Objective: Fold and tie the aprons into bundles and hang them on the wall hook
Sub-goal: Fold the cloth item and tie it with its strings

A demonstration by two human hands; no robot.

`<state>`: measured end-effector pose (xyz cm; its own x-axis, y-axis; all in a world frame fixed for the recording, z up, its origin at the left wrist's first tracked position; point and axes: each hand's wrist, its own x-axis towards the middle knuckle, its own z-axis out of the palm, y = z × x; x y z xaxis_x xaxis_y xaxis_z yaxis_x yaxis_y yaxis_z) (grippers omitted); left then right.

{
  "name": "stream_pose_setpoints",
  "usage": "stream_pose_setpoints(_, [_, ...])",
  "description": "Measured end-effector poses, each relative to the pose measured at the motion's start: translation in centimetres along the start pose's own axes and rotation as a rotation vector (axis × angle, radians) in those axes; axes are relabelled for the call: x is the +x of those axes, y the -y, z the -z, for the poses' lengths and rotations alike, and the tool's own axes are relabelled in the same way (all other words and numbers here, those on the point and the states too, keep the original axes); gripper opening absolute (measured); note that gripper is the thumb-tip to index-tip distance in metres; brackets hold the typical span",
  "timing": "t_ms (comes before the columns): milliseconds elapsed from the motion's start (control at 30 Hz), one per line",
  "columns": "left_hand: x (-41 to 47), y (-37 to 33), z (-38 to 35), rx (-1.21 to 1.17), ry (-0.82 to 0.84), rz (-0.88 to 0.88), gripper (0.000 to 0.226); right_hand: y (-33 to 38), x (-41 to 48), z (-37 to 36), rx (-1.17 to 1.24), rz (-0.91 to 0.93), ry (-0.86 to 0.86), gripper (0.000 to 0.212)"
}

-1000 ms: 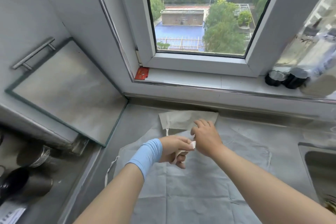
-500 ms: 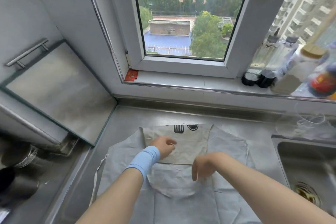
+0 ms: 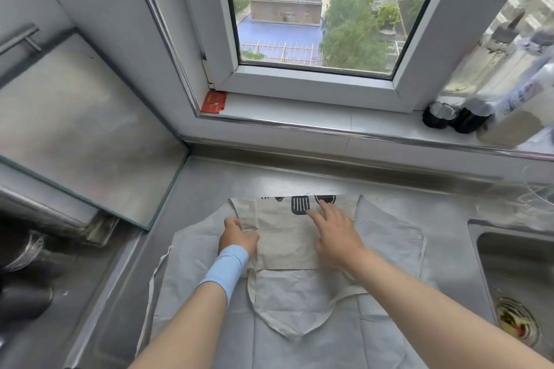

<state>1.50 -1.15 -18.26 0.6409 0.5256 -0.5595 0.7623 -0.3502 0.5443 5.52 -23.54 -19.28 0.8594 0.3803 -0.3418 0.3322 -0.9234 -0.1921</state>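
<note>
**Apron bib folded down, first folds under way**

Nearest the front edge of the worktop, the neck loop lies in a slack curve on the body of the pale apron. The apron is spread flat across the middle of the steel, between the left corner and the sink.

Just beyond the loop, the bib is turned down over the body. The left hand, above a blue wristband, has its fingers curled on the bib's left edge and seems to pinch it. The right hand lies on the bib with its fingers spread straight, pressing and holding nothing.

This looks like the early folding stage, with nothing tied or hung yet. The next move probably calls for smoothing the bib and bringing the side flaps in over it, keeping the straps free for tying.

The black print at the bib's far edge shows utensil shapes and no words. On the sill, the markings on the red card are too small to read. The bottle label at the right end is blurred.
</note>
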Motion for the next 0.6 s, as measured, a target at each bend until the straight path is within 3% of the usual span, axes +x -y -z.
stream_pose_setpoints(67, [0.4, 0.4, 0.1, 0.003, -0.022, -0.023, 0.054, 0.1, 0.1, -0.2, -0.059, 0.028, 0.037, 0.077])
stream_pose_setpoints(133, [0.6, 0.6, 0.1, -0.025, 0.039, 0.064, 0.055, 0.1, 0.2, -0.4, -0.072, 0.049, 0.096, 0.079])
stream_pose_setpoints(233, [-0.3, 0.3, 0.6, 0.342, 0.194, 0.073, 0.043, 0.0, -0.7, -1.8, -0.063, 0.027, 0.155, 0.081])
stream_pose_setpoints(300, [-0.4, -0.3, 0.6, 0.547, 0.117, -0.024, 0.037, 0.0, -1.4, -2.7, -0.072, 0.023, 0.124, 0.079])
stream_pose_setpoints(433, [0.4, -2.0, -0.7, 0.623, -0.087, -0.406, 0.029, -0.2, -0.7, -2.0, -0.037, 0.033, -0.099, 0.064])
stream_pose_setpoints(500, [0.6, -2.6, -1.6, 0.761, -0.035, -0.441, 0.047, -0.5, 0.5, -0.9, 0.009, -0.076, -0.121, 0.062])
stream_pose_setpoints(600, [1.3, -2.0, -2.9, 0.859, 0.16, -0.183, 0.09, -1.0, 1.6, -1.0, 0.165, -0.305, 0.057, 0.076])
